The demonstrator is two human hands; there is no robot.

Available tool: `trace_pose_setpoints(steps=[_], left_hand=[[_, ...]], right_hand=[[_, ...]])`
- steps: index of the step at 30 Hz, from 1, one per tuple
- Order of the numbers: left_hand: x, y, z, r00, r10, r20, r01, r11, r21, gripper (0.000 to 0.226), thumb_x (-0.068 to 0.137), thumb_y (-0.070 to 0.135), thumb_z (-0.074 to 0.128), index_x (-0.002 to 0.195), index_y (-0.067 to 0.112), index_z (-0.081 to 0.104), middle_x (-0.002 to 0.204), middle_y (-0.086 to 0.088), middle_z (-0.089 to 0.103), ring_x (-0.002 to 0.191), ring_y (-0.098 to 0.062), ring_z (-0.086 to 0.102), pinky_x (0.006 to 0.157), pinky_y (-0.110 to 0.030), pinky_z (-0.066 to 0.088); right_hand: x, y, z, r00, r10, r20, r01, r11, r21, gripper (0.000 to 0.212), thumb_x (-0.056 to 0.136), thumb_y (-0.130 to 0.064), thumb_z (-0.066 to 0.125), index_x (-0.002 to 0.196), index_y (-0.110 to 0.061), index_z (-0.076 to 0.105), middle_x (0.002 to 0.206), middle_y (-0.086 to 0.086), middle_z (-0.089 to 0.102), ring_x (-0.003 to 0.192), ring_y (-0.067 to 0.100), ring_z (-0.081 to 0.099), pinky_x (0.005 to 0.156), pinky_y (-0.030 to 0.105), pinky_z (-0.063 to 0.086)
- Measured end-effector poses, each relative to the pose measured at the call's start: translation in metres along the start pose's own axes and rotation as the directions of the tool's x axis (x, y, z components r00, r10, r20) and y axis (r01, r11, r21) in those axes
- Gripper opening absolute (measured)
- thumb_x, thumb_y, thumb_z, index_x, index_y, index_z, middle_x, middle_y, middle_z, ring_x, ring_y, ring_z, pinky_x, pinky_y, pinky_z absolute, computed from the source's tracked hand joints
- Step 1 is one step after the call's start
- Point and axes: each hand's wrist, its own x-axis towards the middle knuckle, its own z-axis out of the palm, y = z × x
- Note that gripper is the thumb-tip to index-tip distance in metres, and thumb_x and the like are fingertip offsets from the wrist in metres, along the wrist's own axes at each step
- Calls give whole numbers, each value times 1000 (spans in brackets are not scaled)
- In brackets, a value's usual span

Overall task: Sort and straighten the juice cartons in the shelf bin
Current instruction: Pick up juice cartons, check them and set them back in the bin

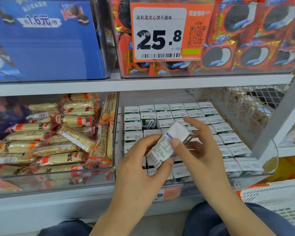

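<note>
— Hands?
— Left hand (143,160) and right hand (197,149) both grip one tilted juice carton (170,142), held above the shelf bin (269,160).
— Obscured?
— Cartons beneath the hands hidden; carton print blurred, unreadable.

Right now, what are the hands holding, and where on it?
One juice carton, tilted above the bin. The left hand grips its lower barcode end; the right hand pinches its middle, thumb on the printed side.
</note>
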Motion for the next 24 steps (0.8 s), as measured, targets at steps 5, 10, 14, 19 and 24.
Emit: trace_pose_setpoints(steps=[5,10,14,19,24], left_hand=[[-1,-2,1,999,14,29,-15,999,46,54,78,30,76,116,53,46,118,35,52,111,14,49,87,0,35],[0,3,-2,993,39,-110,-41,999,-10,39,79,46,65,115,54,50,115,30,57,108,10,54,85,-3,40],[1,5,-7,983,25,-184,-49,991,-125,42,79,44,64,120,44,56,114,22,61,108,2,59,86,-12,47],[1,7,-12,972,31,-231,-76,979,-188,42,79,42,66,119,42,58,115,22,62,107,-2,62,85,-15,50],[3,5,-18,980,90,-177,-110,988,-107,45,80,41,64,123,48,53,121,26,58,115,0,56,91,-21,49]], right_hand=[[10,2,-8,964,248,95,-264,867,423,32,70,-42,77,99,-30,70,93,3,73,83,17,71,68,23,56],[12,7,-5,885,389,257,-462,807,369,59,67,-64,70,110,-25,67,85,8,73,80,24,72,69,32,59],[13,13,-1,850,444,284,-502,846,180,73,60,-73,52,105,-18,67,85,11,74,81,26,72,64,31,59],[10,10,0,857,417,302,-477,865,158,75,61,-70,52,102,-10,68,86,15,73,76,27,72,61,27,57],[13,8,-5,859,396,323,-471,860,197,76,67,-66,48,109,-5,63,83,15,71,67,24,69,60,28,56]])
